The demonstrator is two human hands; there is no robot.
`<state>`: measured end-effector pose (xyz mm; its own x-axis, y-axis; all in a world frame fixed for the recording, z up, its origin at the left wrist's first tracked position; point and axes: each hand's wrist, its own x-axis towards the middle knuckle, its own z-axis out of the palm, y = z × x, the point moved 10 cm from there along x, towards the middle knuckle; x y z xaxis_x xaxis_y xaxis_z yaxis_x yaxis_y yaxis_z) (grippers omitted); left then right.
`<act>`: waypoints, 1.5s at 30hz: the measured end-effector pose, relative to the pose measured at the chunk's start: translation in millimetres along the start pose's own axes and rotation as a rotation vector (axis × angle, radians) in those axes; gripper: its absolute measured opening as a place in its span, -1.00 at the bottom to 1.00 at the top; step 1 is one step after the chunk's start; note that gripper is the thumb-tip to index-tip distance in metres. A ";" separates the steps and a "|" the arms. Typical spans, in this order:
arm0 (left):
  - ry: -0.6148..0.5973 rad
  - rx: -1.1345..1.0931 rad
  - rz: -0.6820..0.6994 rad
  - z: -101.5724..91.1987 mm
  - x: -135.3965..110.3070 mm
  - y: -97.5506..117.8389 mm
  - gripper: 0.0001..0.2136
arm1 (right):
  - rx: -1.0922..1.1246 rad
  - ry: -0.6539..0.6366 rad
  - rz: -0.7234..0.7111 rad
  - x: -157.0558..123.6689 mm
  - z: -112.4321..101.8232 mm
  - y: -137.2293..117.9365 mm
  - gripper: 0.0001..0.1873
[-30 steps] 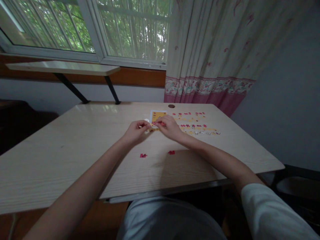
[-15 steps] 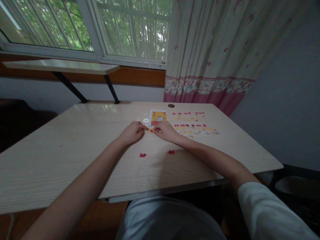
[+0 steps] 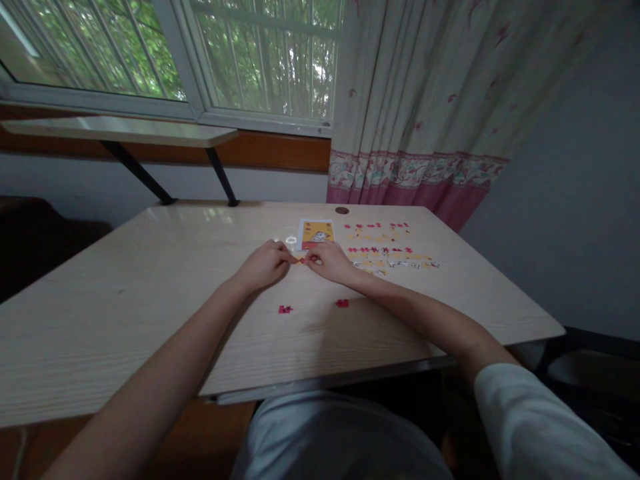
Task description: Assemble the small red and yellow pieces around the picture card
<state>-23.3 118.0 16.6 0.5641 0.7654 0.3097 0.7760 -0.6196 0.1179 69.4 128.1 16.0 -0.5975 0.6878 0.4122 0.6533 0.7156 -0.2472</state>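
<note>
Head camera: at a pale wooden table [image 3: 150,293], the left hand [image 3: 263,265] and right hand [image 3: 327,261] meet fingertip to fingertip, pinching small puzzle pieces [image 3: 300,261] between them. Just beyond lies a yellow picture card [image 3: 316,233]; rows of loose pieces [image 3: 387,253] spread right. Two red pieces [image 3: 286,309] lie nearer the table's front edge, amid bare tabletop.

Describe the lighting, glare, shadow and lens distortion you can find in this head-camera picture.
Head view: daylight enters through the barred window, leaving the room dim; a pale glare patch lies on the far part of the light wooden table; a soft shadow falls near the small red puzzle piece; the table edges bow from wide-angle distortion; the tiny piece between left hand and right hand is unclear.
</note>
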 end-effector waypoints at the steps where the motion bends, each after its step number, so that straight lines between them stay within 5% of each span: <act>1: -0.001 0.011 0.003 0.1 -0.2 0.1 -0.68 | -0.005 0.004 0.001 -0.6 -0.4 0.2 -0.87; 15: -0.061 0.182 0.072 -3.9 2.3 24.1 -0.72 | -0.128 -0.047 -0.110 -7.2 -2.8 -12.6 -0.73; 31: 0.010 -0.072 0.024 -5.8 -0.3 3.0 -0.68 | -0.049 -0.020 -0.161 -10.9 -1.6 -13.2 -0.79; 45: 0.005 -0.071 0.028 1.9 -0.2 -0.7 -0.67 | -0.027 -0.055 -0.167 -9.6 4.1 -13.4 -0.74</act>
<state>-23.4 118.6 14.7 0.5836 0.7471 0.3182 0.7380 -0.6514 0.1760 64.5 112.4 11.8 -0.7226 0.5661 0.3966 0.5550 0.8172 -0.1552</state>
